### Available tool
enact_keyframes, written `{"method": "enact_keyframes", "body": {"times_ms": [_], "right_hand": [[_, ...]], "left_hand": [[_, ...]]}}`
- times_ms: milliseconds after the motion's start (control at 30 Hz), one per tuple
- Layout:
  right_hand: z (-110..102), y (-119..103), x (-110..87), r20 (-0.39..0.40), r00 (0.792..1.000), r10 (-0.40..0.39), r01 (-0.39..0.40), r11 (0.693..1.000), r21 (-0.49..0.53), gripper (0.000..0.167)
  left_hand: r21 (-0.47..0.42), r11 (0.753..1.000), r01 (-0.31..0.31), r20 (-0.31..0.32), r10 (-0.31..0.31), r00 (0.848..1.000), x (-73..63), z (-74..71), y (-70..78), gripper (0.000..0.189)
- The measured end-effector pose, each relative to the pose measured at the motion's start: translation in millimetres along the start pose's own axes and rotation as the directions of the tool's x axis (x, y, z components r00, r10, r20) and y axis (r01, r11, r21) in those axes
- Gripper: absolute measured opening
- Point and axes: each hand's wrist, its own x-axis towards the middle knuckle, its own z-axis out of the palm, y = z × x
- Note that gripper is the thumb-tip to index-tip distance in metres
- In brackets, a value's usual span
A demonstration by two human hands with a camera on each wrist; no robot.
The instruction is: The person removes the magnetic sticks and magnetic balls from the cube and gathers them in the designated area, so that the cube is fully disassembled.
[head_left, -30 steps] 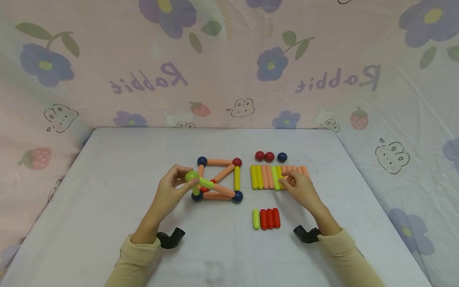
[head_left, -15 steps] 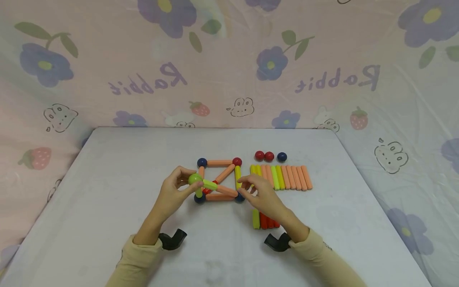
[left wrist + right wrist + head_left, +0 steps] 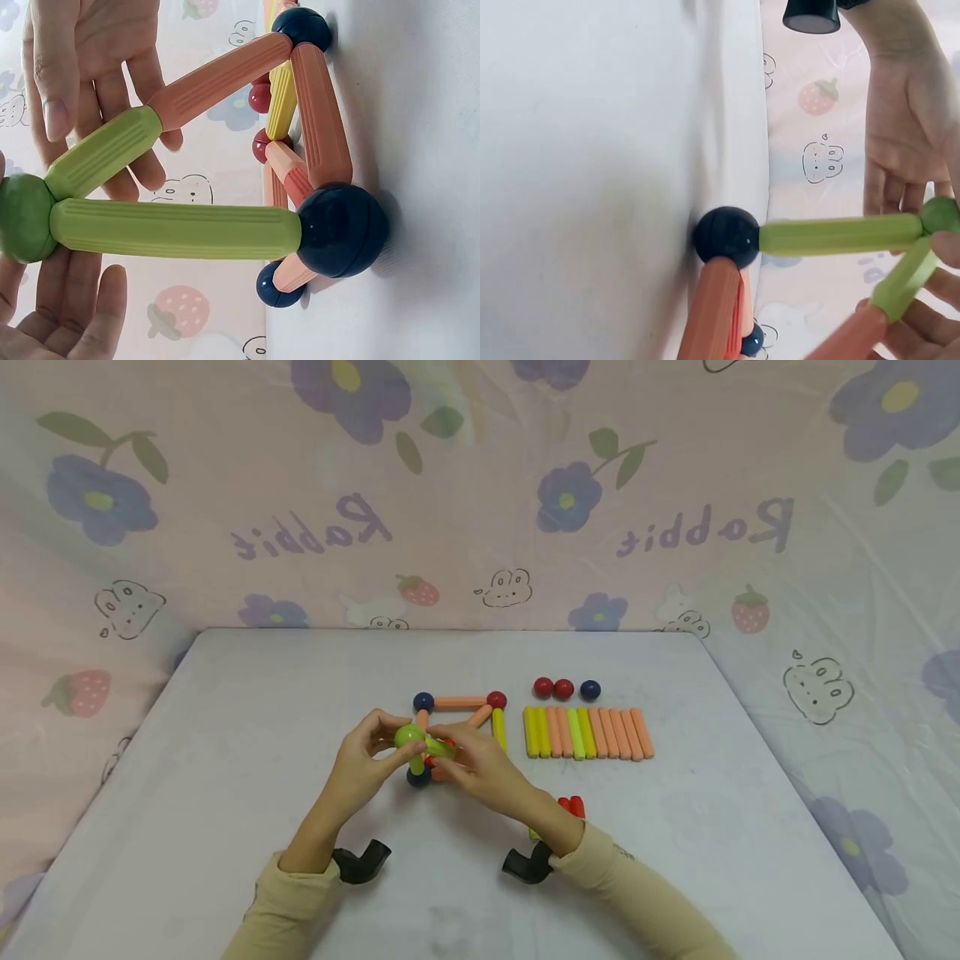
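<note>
My left hand (image 3: 367,752) holds a green magnetic ball (image 3: 408,737) between thumb and fingers, above the near left corner of a frame of magnetic rods and balls. One light-green rod (image 3: 176,229) runs from that ball down to a dark blue ball (image 3: 341,229). A second light-green rod (image 3: 105,152) slopes off the ball and meets an orange rod (image 3: 225,79) end to end, which reaches another blue ball (image 3: 301,28). My right hand (image 3: 483,768) is at this second rod, its fingers extended behind it and its thumb apart from it in the left wrist view.
Right of the frame lies a row of yellow, orange and green rods (image 3: 588,732). Behind it sit two red balls (image 3: 553,688) and a blue ball (image 3: 590,691). Short red rods (image 3: 574,807) are partly hidden by my right forearm. A printed cloth (image 3: 480,493) hangs behind the table.
My right hand has moved left from the row of rods to the sloping green rod. My left hand keeps its hold on the green ball, shifted slightly right.
</note>
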Motion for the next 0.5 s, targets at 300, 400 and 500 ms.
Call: {"method": "enact_keyframes", "body": {"times_ms": [300,400,500], "right_hand": [[4.8,-2.2,6.0,0.000,1.000,0.020,-0.020,1.000,0.007,0.036],[5.2,-0.3,7.2,-0.013,1.000,0.008,-0.008,1.000,0.005,0.034],[5.4,1.4,7.6,-0.018,1.000,-0.006,0.006,1.000,0.006,0.033]], "left_hand": [[-0.014,1.000,-0.025,0.005,0.025,1.000,0.0,-0.5,-2.2,0.032],[-0.012,1.000,-0.028,0.006,0.029,1.000,0.2,-0.5,-2.8,0.032],[-0.006,1.000,-0.025,0.008,0.025,1.000,0.2,-0.6,-2.7,0.033]]}}
